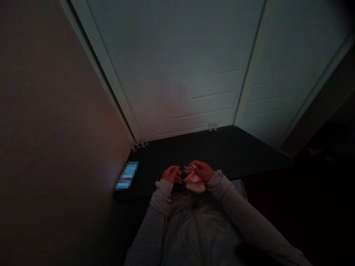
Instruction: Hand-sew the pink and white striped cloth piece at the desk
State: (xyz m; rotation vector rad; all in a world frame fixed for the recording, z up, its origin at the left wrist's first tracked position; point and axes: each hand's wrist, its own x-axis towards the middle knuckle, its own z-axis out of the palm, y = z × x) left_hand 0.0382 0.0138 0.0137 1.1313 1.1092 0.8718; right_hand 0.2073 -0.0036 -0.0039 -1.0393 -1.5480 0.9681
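A: Close in, two sleeves of a pale zipped jacket (194, 221) meet at the near edge of the dark table (235, 155).
B: And the cloth (195, 183)?
A: Pink-white, bunched between the hands, lying crosswise. The right hand (204, 171) is over it, fingers pinching its top fold. The left hand (170, 173) is just beside its left end, fingers curled. It's too dark to tell if they grip.
B: Farther out?
A: A lit screen (127, 176) to the left, white cupboard doors (194, 74) behind.
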